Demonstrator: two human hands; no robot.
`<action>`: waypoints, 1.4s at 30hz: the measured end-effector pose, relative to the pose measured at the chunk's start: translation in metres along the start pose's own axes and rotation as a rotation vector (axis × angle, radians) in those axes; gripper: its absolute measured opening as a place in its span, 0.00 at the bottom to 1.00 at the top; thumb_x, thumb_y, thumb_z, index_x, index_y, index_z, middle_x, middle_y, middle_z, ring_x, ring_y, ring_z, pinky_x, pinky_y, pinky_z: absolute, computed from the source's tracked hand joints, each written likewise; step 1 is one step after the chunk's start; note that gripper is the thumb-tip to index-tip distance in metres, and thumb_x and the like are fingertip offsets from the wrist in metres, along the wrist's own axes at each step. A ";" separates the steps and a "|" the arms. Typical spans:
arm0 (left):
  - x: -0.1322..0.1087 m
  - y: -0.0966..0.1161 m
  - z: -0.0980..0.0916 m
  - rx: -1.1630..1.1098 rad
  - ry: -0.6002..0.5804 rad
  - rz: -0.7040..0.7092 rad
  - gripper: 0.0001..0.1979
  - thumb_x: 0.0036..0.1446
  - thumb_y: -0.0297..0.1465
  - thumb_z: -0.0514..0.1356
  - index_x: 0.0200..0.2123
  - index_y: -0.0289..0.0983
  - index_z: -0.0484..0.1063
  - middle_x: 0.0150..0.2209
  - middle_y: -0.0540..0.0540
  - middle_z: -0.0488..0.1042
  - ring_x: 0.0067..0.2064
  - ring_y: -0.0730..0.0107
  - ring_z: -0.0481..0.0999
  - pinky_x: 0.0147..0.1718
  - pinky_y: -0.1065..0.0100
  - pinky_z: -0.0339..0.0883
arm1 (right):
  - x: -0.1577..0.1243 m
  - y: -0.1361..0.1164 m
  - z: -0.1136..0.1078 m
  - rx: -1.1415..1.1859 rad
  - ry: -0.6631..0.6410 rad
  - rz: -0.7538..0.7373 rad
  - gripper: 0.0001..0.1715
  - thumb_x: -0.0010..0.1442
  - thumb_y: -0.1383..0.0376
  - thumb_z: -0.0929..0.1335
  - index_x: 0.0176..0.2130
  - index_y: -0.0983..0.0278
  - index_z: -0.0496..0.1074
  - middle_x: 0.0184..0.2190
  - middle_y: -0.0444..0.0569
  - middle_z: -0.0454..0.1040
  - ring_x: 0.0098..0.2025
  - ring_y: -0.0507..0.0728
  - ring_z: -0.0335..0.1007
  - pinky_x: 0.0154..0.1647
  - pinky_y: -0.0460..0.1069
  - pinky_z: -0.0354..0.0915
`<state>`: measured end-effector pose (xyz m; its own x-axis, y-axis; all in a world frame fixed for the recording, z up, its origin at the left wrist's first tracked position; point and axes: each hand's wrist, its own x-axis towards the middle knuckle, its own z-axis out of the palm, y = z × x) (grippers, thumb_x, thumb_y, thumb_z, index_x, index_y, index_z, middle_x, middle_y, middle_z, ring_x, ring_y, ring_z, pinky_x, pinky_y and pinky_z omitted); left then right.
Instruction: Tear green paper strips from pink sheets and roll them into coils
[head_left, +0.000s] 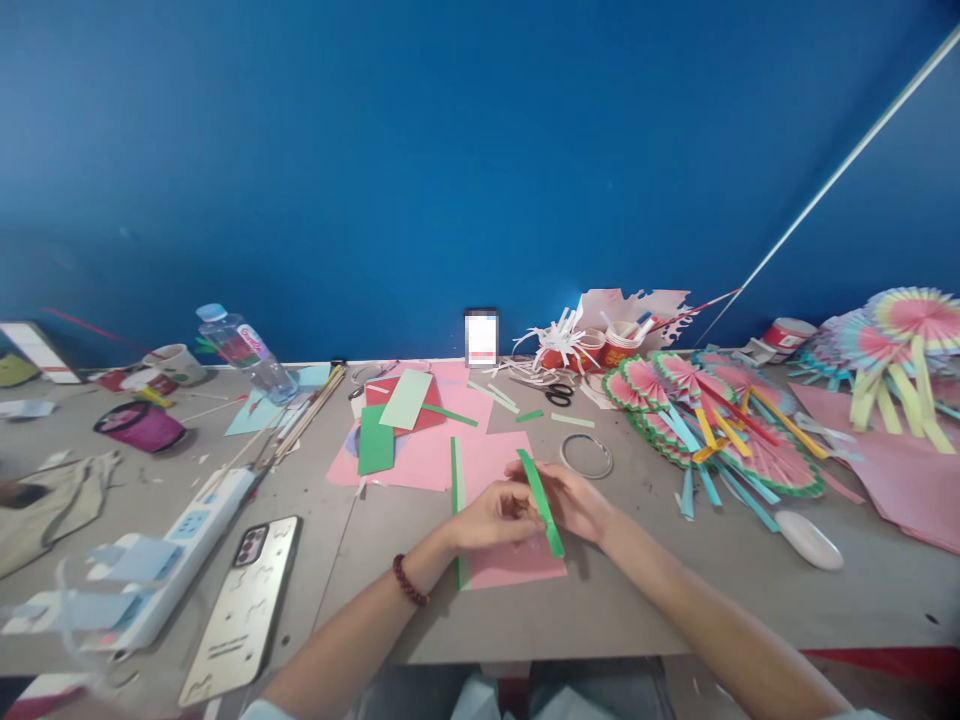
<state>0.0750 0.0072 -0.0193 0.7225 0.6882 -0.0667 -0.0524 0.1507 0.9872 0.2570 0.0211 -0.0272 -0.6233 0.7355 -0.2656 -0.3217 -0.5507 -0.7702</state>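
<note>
A narrow green paper strip (535, 485) is held up slantwise between my two hands. My left hand (491, 515) is closed, its thumb and fingertips pinched at the strip's lower half. My right hand (577, 497) curls round behind the strip from the other side, its fingers partly hidden by it. Beneath them lies a pink paper sheet (495, 455) with a green and a pale green strip (454, 465) along its left edge. Further back, a dark green paper piece (375, 440) and a pale green piece (406, 399) rest on red and pink paper.
A silver ring (586, 456) and black scissors (559, 394) lie beyond my right hand. Pleated paper fans (772, 450) and a white oval object (810, 540) are to the right. A phone (244, 610), power strip (184, 540) and water bottle (251, 355) stand left.
</note>
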 end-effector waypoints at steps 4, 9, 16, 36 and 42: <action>0.001 0.000 0.003 -0.019 0.006 0.004 0.27 0.48 0.52 0.72 0.29 0.34 0.70 0.23 0.52 0.71 0.23 0.78 0.69 0.25 0.73 0.66 | -0.001 -0.001 0.000 0.025 -0.002 -0.012 0.20 0.52 0.48 0.75 0.37 0.61 0.78 0.40 0.51 0.81 0.42 0.61 0.77 0.40 0.52 0.73; -0.001 0.003 0.005 0.013 0.009 0.003 0.27 0.49 0.54 0.71 0.28 0.35 0.70 0.24 0.49 0.73 0.25 0.75 0.69 0.28 0.70 0.66 | -0.004 -0.004 0.009 0.000 0.063 -0.105 0.23 0.48 0.45 0.79 0.30 0.59 0.75 0.37 0.48 0.78 0.42 0.60 0.75 0.43 0.53 0.71; 0.002 0.001 0.001 0.185 0.037 0.079 0.22 0.56 0.48 0.68 0.31 0.33 0.75 0.28 0.44 0.78 0.32 0.67 0.76 0.37 0.64 0.71 | -0.004 -0.010 0.011 0.034 0.176 -0.173 0.27 0.44 0.47 0.81 0.28 0.60 0.70 0.28 0.43 0.70 0.35 0.56 0.69 0.38 0.50 0.68; 0.003 -0.017 0.004 1.694 0.427 0.036 0.23 0.66 0.44 0.60 0.59 0.39 0.72 0.53 0.37 0.75 0.50 0.52 0.74 0.47 0.55 0.68 | -0.009 -0.038 -0.010 -0.107 0.291 -0.087 0.22 0.41 0.58 0.80 0.30 0.63 0.71 0.21 0.39 0.68 0.24 0.49 0.61 0.22 0.45 0.53; -0.002 -0.020 0.031 1.743 0.372 -0.041 0.32 0.64 0.50 0.60 0.61 0.33 0.72 0.49 0.33 0.76 0.49 0.49 0.72 0.45 0.55 0.67 | -0.009 -0.045 -0.009 -0.406 0.401 0.040 0.29 0.39 0.56 0.81 0.39 0.65 0.76 0.17 0.37 0.66 0.20 0.48 0.57 0.20 0.44 0.46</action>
<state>0.0959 -0.0186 -0.0344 0.5128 0.8494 0.1248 0.8579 -0.5126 -0.0355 0.2832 0.0427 0.0043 -0.2848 0.8531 -0.4372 0.0455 -0.4435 -0.8951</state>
